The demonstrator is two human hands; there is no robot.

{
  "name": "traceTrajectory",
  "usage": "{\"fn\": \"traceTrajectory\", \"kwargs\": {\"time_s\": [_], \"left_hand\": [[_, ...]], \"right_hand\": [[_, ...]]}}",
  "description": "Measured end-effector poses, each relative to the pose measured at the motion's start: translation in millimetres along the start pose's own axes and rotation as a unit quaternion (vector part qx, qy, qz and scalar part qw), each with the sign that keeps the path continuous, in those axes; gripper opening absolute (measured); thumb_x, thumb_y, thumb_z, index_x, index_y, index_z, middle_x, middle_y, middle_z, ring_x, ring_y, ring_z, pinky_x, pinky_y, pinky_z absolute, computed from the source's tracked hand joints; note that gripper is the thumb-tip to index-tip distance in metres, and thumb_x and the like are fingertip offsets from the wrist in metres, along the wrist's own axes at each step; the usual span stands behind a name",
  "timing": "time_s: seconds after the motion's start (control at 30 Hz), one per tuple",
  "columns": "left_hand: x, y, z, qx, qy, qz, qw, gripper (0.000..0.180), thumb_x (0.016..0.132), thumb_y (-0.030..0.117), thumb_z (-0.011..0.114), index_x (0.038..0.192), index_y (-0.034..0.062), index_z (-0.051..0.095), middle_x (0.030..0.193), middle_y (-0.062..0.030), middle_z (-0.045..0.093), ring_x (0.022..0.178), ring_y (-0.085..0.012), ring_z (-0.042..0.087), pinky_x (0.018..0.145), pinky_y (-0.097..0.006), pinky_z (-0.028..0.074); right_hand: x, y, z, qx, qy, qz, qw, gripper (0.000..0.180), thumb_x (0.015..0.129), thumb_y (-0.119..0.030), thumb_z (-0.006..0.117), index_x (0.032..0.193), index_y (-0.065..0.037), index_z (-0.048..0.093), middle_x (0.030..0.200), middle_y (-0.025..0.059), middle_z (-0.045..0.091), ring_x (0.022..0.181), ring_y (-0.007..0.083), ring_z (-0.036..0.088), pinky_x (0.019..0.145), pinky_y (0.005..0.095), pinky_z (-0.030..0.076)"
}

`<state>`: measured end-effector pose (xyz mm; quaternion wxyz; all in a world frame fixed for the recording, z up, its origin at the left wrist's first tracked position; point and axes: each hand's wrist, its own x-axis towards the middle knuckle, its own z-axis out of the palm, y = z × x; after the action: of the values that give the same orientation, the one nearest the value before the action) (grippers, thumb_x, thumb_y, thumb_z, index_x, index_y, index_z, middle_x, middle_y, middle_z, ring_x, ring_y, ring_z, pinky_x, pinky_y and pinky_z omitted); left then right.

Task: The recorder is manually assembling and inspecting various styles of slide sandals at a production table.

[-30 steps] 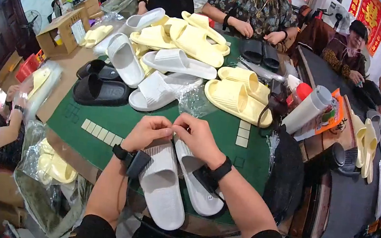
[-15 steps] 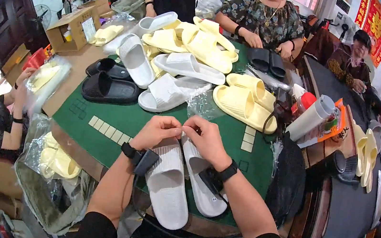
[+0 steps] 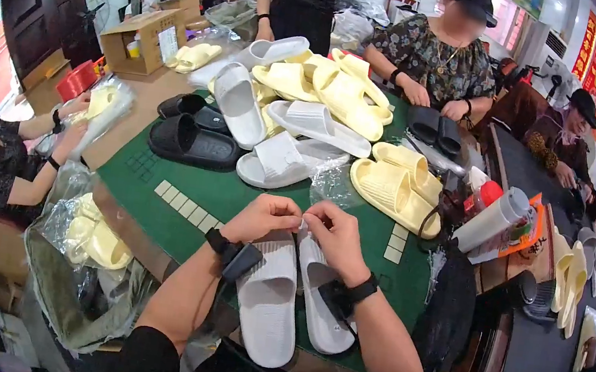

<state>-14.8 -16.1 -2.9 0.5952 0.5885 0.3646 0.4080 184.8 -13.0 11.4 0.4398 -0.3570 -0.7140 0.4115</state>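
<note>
Yellow slippers (image 3: pixel 96 241) sit in clear plastic at the far left, their outlines blurred by its glare and folds. Further right on the green mat (image 3: pixel 136 187), a black slipper (image 3: pixel 191 143) partly covers the one behind it. The left hand (image 3: pixel 269 220) is closed in a pinch, thumb against forefinger, other fingers curled under; whether anything sits between the tips is too small to tell. Below it, at the mat's near edge, lies a grey slipper (image 3: pixel 267 321), heel toward the wearer, its toe partly hidden by that hand. Just beside it is a second grey slipper (image 3: pixel 331 335), crossed by a black wrist device (image 3: pixel 338 297). The right hand (image 3: pixel 336 240) pinches likewise, its fingertips meeting the left's; its grip is equally unclear. Rightward, a white cylinder (image 3: pixel 493 221) partly hides a red-lidded jar (image 3: pixel 489 192).
</note>
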Motion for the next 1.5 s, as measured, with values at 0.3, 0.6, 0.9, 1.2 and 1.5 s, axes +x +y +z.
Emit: {"fn": "traceTrajectory", "kwargs": {"time_s": [0.3,0.6,0.9,1.2,1.5], "left_hand": [[-10,0,-5,0.070,0.014,0.035,0.997,0.015,0.092,0.015,0.066,0.096,0.0007,0.066,0.082,0.0000,0.064,0.075,-0.0071,0.057,0.069,-0.024,0.048],[-6,2,0,0.093,-0.001,0.067,0.993,0.013,0.090,0.012,0.064,0.093,-0.0002,0.066,0.080,-0.0020,0.066,0.072,-0.0077,0.059,0.066,-0.024,0.049],[2,-10,0,0.056,-0.004,0.098,0.994,0.014,0.089,0.013,0.065,0.091,-0.0011,0.065,0.079,-0.0030,0.067,0.070,-0.0086,0.060,0.066,-0.025,0.050],[-3,-7,-1,0.068,0.006,0.081,0.994,0.015,0.089,0.013,0.065,0.089,-0.0015,0.065,0.080,-0.0032,0.067,0.071,-0.0081,0.060,0.065,-0.025,0.050],[-11,6,-8,0.073,0.016,0.085,0.994,0.013,0.089,0.012,0.064,0.092,-0.0004,0.066,0.081,-0.0022,0.066,0.076,-0.0086,0.060,0.071,-0.025,0.050]], "right_hand": [[2,0,8,-0.006,-0.030,0.029,0.999,0.008,0.087,-0.007,0.066,0.088,0.001,0.064,0.074,0.0063,0.062,0.065,0.0104,0.056,0.061,0.0262,0.046],[-1,9,3,0.063,-0.019,0.066,0.996,0.007,0.090,-0.005,0.064,0.085,-0.001,0.060,0.073,-0.0013,0.058,0.065,0.0053,0.050,0.058,0.0212,0.041],[0,13,2,0.059,0.034,0.043,0.997,0.008,0.091,-0.003,0.060,0.084,0.000,0.057,0.073,-0.0013,0.053,0.065,0.0062,0.047,0.059,0.0209,0.038],[0,9,5,0.079,-0.023,0.079,0.994,0.008,0.091,-0.004,0.062,0.085,-0.001,0.058,0.073,-0.0018,0.054,0.064,0.0055,0.047,0.057,0.0209,0.038],[0,7,4,0.032,0.046,0.056,0.997,0.007,0.090,-0.007,0.063,0.088,0.000,0.062,0.075,-0.0013,0.058,0.065,0.0056,0.052,0.059,0.0212,0.044]]}}
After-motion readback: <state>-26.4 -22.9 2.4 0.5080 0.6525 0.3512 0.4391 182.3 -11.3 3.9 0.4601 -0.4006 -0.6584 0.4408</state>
